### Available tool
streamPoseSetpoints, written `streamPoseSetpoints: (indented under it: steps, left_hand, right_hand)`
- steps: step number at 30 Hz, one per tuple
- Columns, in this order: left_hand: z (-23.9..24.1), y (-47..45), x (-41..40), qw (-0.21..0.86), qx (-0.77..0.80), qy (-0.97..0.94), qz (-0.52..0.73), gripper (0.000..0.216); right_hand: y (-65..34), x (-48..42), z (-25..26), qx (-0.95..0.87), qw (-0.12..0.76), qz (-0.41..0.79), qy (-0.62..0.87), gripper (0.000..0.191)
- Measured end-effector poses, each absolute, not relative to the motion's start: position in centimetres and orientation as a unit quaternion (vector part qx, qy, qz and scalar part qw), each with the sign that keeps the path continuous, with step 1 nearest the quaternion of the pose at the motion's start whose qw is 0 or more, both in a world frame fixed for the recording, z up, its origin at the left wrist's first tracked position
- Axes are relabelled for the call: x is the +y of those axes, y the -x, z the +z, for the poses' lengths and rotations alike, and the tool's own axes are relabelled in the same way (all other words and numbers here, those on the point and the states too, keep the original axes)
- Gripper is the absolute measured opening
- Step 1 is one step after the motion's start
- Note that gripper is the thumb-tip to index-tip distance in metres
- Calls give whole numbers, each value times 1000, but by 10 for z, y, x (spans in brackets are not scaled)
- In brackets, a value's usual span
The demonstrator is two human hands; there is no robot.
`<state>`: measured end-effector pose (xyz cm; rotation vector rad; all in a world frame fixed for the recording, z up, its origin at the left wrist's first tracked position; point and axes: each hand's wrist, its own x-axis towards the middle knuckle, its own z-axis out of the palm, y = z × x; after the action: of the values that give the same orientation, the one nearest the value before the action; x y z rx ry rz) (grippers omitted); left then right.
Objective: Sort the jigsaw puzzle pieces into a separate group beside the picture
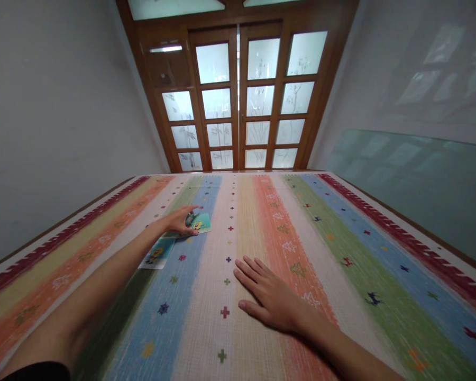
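My left hand [179, 220] reaches over a small picture card [203, 222] with a turquoise ground and a yellow cartoon figure. Its thumb touches the card near the front edge, while the index finger stretches out past the far side. A small dark greenish thing [189, 218] shows between thumb and index finger; I cannot make out whether it is an object or part of the picture. Under the wrist lies a second similar card [157, 254], partly covered. My right hand [262, 291] rests flat on the striped cloth [206, 323], palm down, fingers together and stretched.
The patterned cloth spreads over a wide table with pale walls on both sides. Wooden doors [240, 100] with frosted panes stand beyond the far edge. A pale green glass-like panel [412, 185] leans along the right wall.
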<state>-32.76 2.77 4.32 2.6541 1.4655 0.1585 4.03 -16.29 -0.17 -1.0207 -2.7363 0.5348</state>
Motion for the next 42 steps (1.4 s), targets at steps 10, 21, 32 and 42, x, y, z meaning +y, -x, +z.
streamPoseSetpoints:
  steps: [10, 21, 32, 42]
  left_hand:
    - [36, 335, 33, 7, 492, -869, 54, 68]
    - [22, 349, 34, -32, 522, -850, 58, 48]
    - [21, 350, 43, 20, 591, -799, 107, 54]
    - [27, 344, 46, 117, 645, -736, 167, 54]
  right_hand:
    - [-40, -164, 2, -918, 73, 173, 349, 74]
    - [-39, -164, 1, -921, 76, 161, 347, 73]
    - [-38, -165, 4, -919, 68, 170, 349, 74]
    - [-40, -164, 2, -919, 69, 172, 347, 74]
